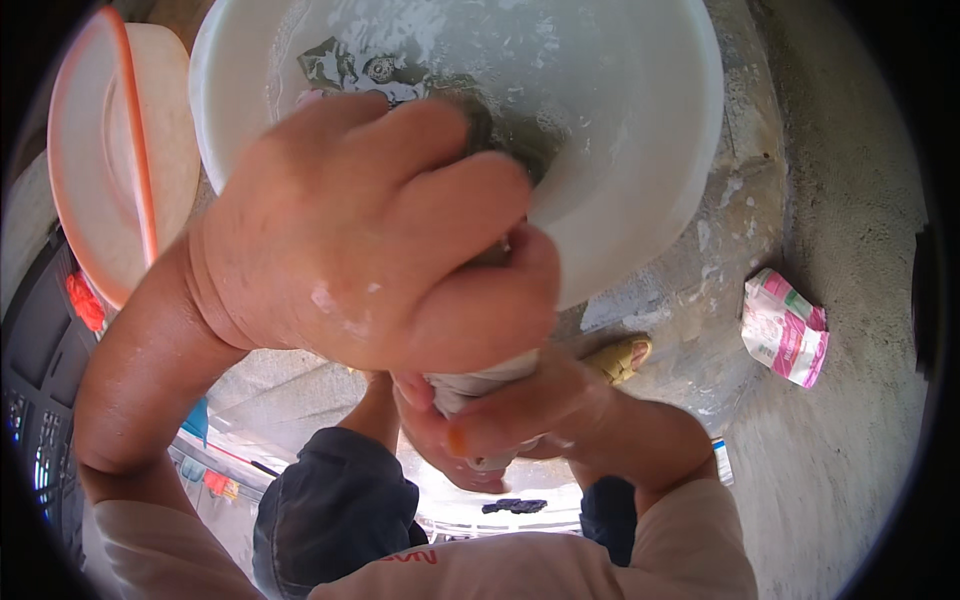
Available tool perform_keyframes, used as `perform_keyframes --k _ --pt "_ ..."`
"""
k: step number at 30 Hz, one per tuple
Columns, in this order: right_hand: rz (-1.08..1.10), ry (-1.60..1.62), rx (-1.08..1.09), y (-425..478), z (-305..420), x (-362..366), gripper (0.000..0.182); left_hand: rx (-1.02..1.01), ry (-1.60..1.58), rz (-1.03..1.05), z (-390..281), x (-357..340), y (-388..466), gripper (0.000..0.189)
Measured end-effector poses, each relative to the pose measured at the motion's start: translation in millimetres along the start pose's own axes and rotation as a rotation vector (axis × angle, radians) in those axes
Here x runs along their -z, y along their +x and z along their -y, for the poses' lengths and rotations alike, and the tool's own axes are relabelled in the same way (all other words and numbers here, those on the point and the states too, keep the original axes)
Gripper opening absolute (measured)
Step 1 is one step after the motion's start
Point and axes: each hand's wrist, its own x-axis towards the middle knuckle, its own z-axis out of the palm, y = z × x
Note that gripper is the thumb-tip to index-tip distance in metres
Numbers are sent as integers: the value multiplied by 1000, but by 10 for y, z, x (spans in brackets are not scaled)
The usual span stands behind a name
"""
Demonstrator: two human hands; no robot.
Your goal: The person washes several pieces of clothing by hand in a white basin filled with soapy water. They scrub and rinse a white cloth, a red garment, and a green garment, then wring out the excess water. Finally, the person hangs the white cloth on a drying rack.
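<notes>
A wet, light grey cloth [480, 386] is bunched between my two hands, just in front of a large white plastic basin [637, 247]. My left hand [375, 240] is uppermost, its fingers curled tightly round the upper part of the cloth; a darker bit shows between two fingers. Below it, my right hand [502, 427] grips the cloth's lower part. The basin holds cloudy water with dark cloth [517, 142] lying in it, partly hidden behind my left hand.
An orange-rimmed plastic basin [169, 135] stands tilted at the left, near a dark plastic crate [45, 322] and a red item [84, 301]. A pink and white packet [784, 326] lies on the concrete at the right. My foot in a yellow sandal [621, 360] is beside the white basin.
</notes>
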Motion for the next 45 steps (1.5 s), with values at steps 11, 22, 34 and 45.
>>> perform_keyframes --k 11,22,34,45 --pt "-359 318 -275 -648 -1057 -796 16 310 -480 157 -1258 422 -365 16" --pt "-622 -1187 -40 -1890 -1918 -1615 39 613 -1540 347 -2440 1886 -80 63" --pt "-793 -2563 297 -2239 -2493 -3424 18 1567 -2302 133 -3251 3750 282 46" --pt "-1120 -2640 1023 -3666 -3888 -5015 18 624 -1839 688 -3878 5063 1495 81"
